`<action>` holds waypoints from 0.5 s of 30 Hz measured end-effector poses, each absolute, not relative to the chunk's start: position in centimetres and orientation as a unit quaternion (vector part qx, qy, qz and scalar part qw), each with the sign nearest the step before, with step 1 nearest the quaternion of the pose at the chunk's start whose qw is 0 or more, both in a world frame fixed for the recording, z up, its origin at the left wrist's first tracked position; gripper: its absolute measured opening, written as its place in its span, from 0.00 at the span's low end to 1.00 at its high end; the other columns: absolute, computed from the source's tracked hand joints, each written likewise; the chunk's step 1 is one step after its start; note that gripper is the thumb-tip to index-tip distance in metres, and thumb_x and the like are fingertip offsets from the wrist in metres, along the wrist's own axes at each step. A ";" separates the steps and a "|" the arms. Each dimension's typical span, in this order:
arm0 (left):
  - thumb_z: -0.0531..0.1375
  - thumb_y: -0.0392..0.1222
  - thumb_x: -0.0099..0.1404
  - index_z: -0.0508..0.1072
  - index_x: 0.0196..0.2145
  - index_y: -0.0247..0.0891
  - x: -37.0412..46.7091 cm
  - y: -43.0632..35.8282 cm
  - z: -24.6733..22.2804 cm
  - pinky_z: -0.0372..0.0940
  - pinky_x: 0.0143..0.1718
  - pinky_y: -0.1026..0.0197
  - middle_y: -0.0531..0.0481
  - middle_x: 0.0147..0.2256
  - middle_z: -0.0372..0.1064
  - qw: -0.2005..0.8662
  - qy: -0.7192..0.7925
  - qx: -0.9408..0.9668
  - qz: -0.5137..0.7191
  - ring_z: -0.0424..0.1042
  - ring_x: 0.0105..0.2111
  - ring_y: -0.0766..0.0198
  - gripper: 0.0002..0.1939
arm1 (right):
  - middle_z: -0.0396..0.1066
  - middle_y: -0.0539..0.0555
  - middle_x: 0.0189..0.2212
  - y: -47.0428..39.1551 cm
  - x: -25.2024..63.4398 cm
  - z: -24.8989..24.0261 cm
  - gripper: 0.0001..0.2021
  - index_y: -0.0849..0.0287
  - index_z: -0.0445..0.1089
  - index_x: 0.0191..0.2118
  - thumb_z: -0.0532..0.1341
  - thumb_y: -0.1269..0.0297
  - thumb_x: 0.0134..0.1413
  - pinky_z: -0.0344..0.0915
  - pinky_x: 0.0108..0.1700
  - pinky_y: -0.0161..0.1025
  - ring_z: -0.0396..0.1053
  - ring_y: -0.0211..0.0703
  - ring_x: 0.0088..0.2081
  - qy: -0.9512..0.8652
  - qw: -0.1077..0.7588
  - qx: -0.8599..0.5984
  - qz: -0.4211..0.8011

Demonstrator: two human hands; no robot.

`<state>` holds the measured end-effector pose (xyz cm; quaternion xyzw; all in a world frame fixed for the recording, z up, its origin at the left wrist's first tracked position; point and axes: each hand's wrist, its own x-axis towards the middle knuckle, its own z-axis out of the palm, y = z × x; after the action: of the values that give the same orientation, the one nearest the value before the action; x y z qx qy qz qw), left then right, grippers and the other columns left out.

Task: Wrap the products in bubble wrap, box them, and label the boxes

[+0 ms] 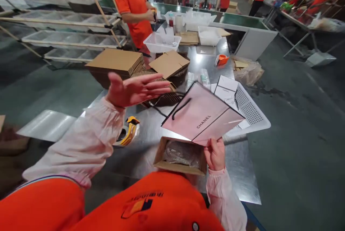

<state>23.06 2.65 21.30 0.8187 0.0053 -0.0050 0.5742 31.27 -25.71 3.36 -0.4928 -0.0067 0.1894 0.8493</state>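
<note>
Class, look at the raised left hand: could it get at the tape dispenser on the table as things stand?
Probably yes. The left hand is open and holds nothing, and the tape dispenser lies just below it on the table, with nothing in between.

The right hand point(215, 153) shows only its back and knuckles; its fingertips are hidden behind the lower corner of the pink paper bag point(202, 116). That bag also covers the far flaps of the open cardboard box point(180, 156), whose contents sit in crinkled clear wrap and cannot be identified. The tape dispenser point(128, 131) is half hidden behind the left sleeve point(88, 141). The white perforated tray point(252, 110) is partly covered by the bag. Small items in the far white basket point(161, 43) are too small to tell.
</note>
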 end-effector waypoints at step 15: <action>0.64 0.52 0.58 0.75 0.46 0.35 21.9 -2.6 17.8 0.64 0.53 0.57 0.49 0.38 0.75 0.480 0.035 0.872 -0.087 0.69 0.48 0.52 0.22 | 0.65 0.60 0.58 -25.0 29.3 5.3 0.48 0.52 0.49 0.61 0.73 0.50 0.36 0.65 0.59 0.51 0.67 0.51 0.57 -0.137 0.807 -0.520 0.244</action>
<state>21.86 -2.59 17.81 0.8723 0.0347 -0.0865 0.4801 29.33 -24.96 5.26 -0.5205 -0.1367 0.2443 0.8067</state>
